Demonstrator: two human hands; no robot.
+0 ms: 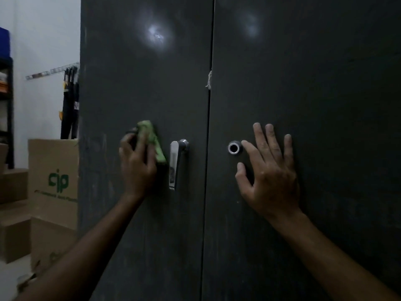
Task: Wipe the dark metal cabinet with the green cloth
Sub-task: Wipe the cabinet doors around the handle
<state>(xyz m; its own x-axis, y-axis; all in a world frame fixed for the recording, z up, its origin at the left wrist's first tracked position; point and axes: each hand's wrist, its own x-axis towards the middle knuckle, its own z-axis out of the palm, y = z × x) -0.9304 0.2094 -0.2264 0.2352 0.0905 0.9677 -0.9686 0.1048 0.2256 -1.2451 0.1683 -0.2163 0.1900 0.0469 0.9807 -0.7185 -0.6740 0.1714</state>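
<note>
The dark metal cabinet (303, 83) fills most of the view, its two doors closed with a seam down the middle. My left hand (136, 166) presses the crumpled green cloth (152, 137) against the left door, just left of the chrome handle (176, 164). My right hand (269, 170) lies flat on the right door with fingers spread, holding nothing, right beside the round chrome lock (234, 148).
Stacked cardboard boxes (54, 181) stand on the floor left of the cabinet. Dark items hang from a wall rail (69, 101) behind them, and a black shelf (6, 109) stands at the far left. A scrap of white tape (209, 80) sticks at the door seam.
</note>
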